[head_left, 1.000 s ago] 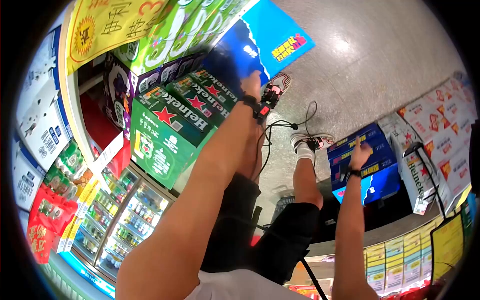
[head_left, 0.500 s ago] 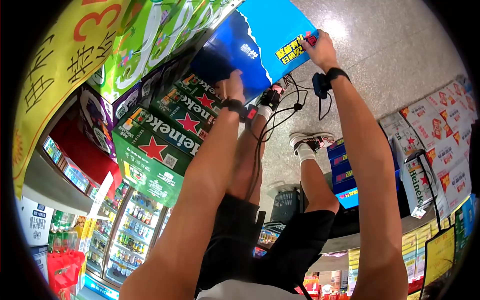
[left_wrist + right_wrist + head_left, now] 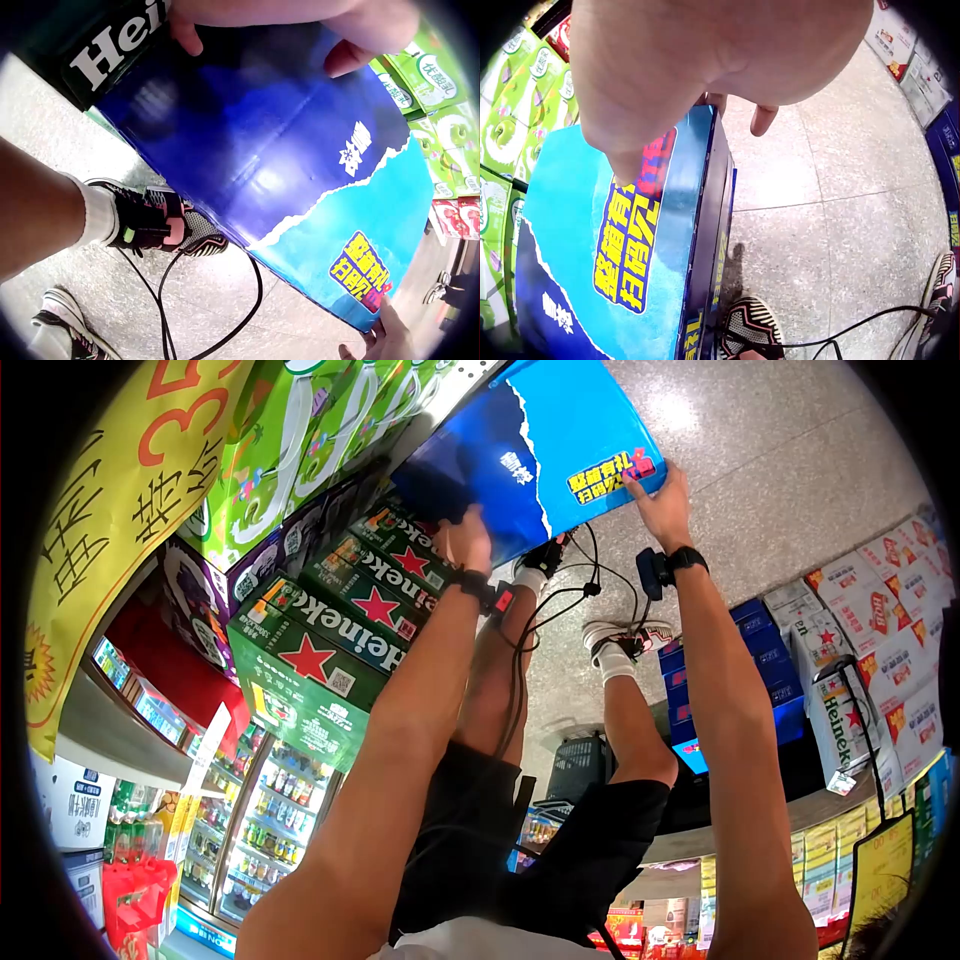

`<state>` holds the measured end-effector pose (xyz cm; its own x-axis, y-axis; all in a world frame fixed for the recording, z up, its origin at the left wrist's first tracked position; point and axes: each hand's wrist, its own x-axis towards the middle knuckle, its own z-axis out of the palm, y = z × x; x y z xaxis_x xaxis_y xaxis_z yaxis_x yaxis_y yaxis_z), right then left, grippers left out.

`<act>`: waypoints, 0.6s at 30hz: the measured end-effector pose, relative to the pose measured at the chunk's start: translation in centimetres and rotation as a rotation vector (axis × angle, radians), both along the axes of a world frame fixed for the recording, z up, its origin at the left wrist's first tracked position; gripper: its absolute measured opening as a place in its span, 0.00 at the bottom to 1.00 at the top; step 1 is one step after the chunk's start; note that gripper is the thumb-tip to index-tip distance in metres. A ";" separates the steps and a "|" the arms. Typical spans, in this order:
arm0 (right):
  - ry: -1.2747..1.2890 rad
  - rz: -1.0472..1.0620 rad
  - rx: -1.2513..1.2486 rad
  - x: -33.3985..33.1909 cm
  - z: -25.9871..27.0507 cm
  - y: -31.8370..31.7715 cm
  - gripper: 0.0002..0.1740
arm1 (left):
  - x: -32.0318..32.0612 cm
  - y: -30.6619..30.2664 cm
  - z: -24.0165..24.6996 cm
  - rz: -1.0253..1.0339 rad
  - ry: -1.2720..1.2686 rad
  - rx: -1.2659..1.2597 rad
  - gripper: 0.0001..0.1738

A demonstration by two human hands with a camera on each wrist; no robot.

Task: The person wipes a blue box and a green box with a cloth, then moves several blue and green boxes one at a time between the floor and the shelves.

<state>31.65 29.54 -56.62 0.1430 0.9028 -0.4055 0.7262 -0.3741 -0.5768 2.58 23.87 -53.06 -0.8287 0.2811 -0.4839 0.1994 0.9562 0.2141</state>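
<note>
A blue carton (image 3: 560, 445), dark blue at one end and light blue at the other, is held in both hands beside green Heineken cartons (image 3: 345, 610). The left hand (image 3: 464, 540) grips its dark end; in the left wrist view, that hand's thumb and a finger lie on the dark face (image 3: 255, 135). At the light end, the right hand (image 3: 660, 508) pinches the corner by the yellow lettering. In the right wrist view, the right hand (image 3: 712, 67) has its thumb on the top face (image 3: 570, 180) and fingers over the edge.
Green milk cartons (image 3: 290, 470) and a yellow price sign (image 3: 130, 510) stand at the left. More blue cartons (image 3: 765, 650) and white cartons (image 3: 870, 600) are stacked at the right. A dark basket (image 3: 575, 765) stands behind the legs; black cables (image 3: 592, 589) hang over the floor.
The right hand has come from the blue stack at the right to the carton's light end and taken hold. The left hand has kept its hold; the view has shifted left.
</note>
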 end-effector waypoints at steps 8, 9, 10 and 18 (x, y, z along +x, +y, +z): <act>0.033 -0.152 -0.054 2.4 0.3 -3.1 0.46 | 0.2 -0.6 -0.3 -0.060 0.023 0.101 0.49; 0.014 -0.176 -0.133 2.3 1.3 -2.3 0.46 | -0.4 -0.5 -1.6 -0.069 0.024 0.106 0.49; -0.059 -0.144 -0.225 2.3 2.0 -1.0 0.47 | -1.3 -0.3 -3.0 -0.041 -0.016 0.144 0.50; 0.666 -0.010 -0.760 3.6 -3.7 9.5 0.57 | -5.1 3.0 -3.0 0.295 -0.560 0.314 0.51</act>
